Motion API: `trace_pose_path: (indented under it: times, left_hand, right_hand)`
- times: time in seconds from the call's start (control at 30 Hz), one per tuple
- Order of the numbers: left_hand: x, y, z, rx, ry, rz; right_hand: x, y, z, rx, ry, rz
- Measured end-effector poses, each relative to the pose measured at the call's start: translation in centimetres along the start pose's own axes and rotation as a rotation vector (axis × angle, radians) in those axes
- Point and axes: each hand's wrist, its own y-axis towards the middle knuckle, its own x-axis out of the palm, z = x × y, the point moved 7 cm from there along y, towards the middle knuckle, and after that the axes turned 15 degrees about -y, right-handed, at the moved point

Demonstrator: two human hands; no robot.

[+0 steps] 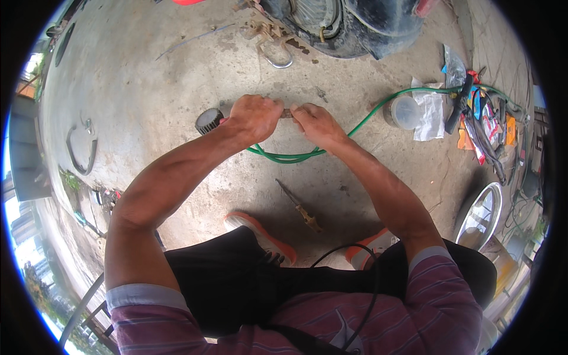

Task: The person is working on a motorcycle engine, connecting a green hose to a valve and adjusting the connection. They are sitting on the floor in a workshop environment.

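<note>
My left hand (255, 115) and my right hand (318, 123) are close together over the concrete, fingers closed from both sides on a small brownish piece (287, 113). Most of that piece is covered by my fingers, so its kind does not show. A round, black, ribbed part with a grey face (208, 121) sits just left of my left hand, a bit of red beside it. Below my hands loops a green hose (285, 158), which runs off to the right. Nearer to my feet a screwdriver (300, 206) with a yellowish handle lies on the floor.
A dark, dirty machine part (367, 29) stands at the far side, with a metal shackle-like loop (277, 59) before it. To the right are a clear plastic tub (406, 112), white paper (429, 115), a pile of wrappers and tools (488, 121), and a metal basin (480, 218).
</note>
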Motion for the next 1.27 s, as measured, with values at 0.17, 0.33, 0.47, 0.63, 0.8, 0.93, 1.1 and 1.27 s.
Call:
trace_pose_path:
  times: [0.17,0.33,0.47,0.63,0.8,0.93,1.1,1.27]
  left_hand:
    - [-0.4,0.0,0.2,0.021,-0.011,0.016]
    - [-0.8,0.3,0.6,0.024,0.025,0.002]
    - [-0.9,0.1,0.6,0.002,0.005,0.005]
    - [-0.6,0.3,0.1,0.025,0.006,0.022]
    - [-0.6,0.3,0.4,0.024,0.014,0.020]
    - [-0.7,0.2,0.3,0.004,0.025,-0.007]
    - [-1.2,0.5,0.2,0.004,0.023,-0.018]
    - [-1.9,0.3,0.6,-0.084,-0.023,-0.057]
  right_hand:
    - [-0.9,-0.4,-1.3,-0.285,-0.211,0.266]
    - [0.5,0.4,0.5,0.035,0.178,-0.070]
    - [0.6,0.1,0.4,0.116,0.206,-0.111]
    - [-1.0,-0.1,-0.7,-0.263,-0.187,0.227]
    - [-0.1,0.6,0.3,-0.038,-0.014,0.052]
    - [0.2,0.3,0.2,0.068,0.098,-0.085]
    - [-1.9,-0.6,-1.6,-0.409,-0.309,0.346]
    - [-1.8,-0.5,-1.9,-0.322,-0.399,0.221]
